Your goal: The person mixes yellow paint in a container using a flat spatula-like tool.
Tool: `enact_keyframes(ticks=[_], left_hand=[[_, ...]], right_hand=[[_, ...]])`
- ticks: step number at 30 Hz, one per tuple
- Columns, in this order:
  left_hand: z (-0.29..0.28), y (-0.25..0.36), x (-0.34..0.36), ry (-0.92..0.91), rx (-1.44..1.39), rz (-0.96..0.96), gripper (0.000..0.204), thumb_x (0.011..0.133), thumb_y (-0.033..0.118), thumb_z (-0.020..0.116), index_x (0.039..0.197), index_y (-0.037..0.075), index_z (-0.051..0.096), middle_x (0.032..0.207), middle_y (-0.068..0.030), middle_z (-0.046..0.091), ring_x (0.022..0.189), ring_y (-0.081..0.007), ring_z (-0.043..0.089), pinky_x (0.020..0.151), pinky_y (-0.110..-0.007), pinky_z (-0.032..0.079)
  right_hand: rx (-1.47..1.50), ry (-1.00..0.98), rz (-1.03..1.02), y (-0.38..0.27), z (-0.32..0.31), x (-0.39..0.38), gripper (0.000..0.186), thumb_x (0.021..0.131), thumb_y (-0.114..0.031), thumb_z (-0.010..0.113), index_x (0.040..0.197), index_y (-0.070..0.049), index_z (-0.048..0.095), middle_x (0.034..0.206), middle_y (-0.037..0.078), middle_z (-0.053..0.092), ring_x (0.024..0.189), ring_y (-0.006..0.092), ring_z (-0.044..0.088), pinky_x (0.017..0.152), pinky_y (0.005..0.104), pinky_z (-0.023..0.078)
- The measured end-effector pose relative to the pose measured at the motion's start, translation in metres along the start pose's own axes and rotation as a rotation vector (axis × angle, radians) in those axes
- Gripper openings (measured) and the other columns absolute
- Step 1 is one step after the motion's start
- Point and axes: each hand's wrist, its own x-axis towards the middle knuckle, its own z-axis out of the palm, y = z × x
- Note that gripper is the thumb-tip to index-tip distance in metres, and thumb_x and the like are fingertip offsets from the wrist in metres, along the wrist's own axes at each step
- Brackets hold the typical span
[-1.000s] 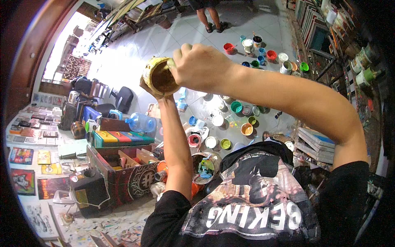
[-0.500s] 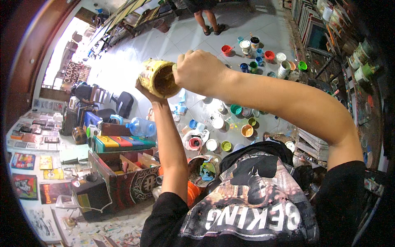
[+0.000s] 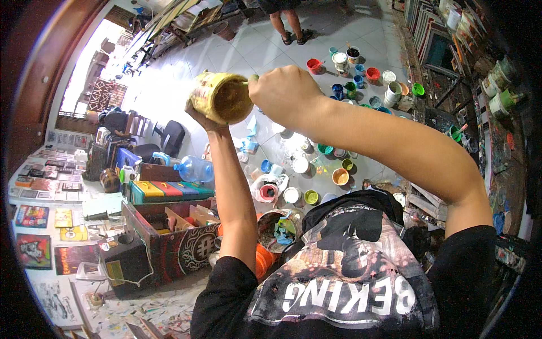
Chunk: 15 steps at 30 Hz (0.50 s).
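My left hand (image 3: 203, 116) grips a paint-crusted yellow tub (image 3: 208, 90) from below, holding it up and tipped on its side with the open mouth facing right. Brownish yellow paint coats its inside. My right hand (image 3: 288, 93) is closed at the right edge of the tub's mouth, pinched on a small pale greenish thing I cannot make out. Below and behind my arms, many open paint pots (image 3: 340, 176) in several colours stand on the tiled floor.
Another person's legs (image 3: 291, 25) stand at the top. At left are a water jug (image 3: 193, 169), an office chair (image 3: 169, 135), a wooden crate (image 3: 186, 248) and laid-out prints (image 3: 31, 214). A paint-stained bucket (image 3: 276, 226) is below; shelves with frames (image 3: 437, 51) line the right.
The tub has turned so more of its yellow side shows, and has shifted slightly right since the half-second-ago frame. My right hand has moved a little right and up with it.
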Motion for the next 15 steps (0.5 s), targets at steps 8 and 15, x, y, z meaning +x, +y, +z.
enact_keyframes(ticks=[8,15], left_hand=[[0.053,0.007,-0.006,0.027,0.182,0.098,0.067,0.086,0.045,0.041,0.129,-0.006,0.053,0.118,-0.0177,0.062,0.109,-0.0274,0.061,0.095,-0.043,0.050],[0.041,0.008,-0.007,-0.042,0.068,0.019,0.079,0.078,0.047,0.047,0.135,-0.007,0.046,0.121,-0.0215,0.059,0.108,-0.0319,0.061,0.096,-0.044,0.050]], right_hand=[[0.019,-0.031,0.103,0.008,-0.004,0.003,0.011,0.078,-0.007,0.061,0.085,-0.002,0.067,0.075,0.016,0.070,0.071,0.0299,0.072,0.062,0.0398,0.058],[0.350,-0.157,0.268,0.040,0.033,0.002,0.016,0.084,-0.008,0.057,0.090,-0.003,0.071,0.080,0.018,0.070,0.076,0.0334,0.070,0.068,0.0430,0.055]])
